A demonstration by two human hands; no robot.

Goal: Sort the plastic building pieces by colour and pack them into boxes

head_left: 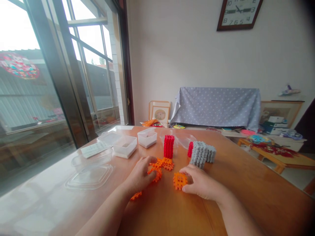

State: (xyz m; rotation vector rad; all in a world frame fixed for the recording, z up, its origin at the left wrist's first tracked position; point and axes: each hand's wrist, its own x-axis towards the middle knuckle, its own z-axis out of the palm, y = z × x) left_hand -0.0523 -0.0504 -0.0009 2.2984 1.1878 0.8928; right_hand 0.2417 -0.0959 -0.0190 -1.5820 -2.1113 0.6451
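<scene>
Orange waffle-like interlocking blocks (pixel 168 164) lie loosely together at the middle of the wooden table. My left hand (pixel 139 175) reaches in from their left, thumb and fingers curled round one orange block (pixel 157 175) of that group. Another orange block (pixel 136 196) shows partly from behind my left wrist. My right hand (pixel 199 183) pinches a square orange block (pixel 179 181) between thumb and fingers, near the tabletop. Behind the orange pieces stands an upright red stack (pixel 168 147) of similar blocks. Grey stacks (pixel 199 154) stand beyond my right hand, with a red stack (pixel 190 149) partly hidden beside them.
On the left of the table (pixel 172 213) are clear plastic boxes (pixel 125 146) (pixel 147 137), a flat clear lid (pixel 89 177) and a paper sheet (pixel 96 149). More clear lids (pixel 185 140) lie behind the stacks. A low side table (pixel 283 159) stands at the right.
</scene>
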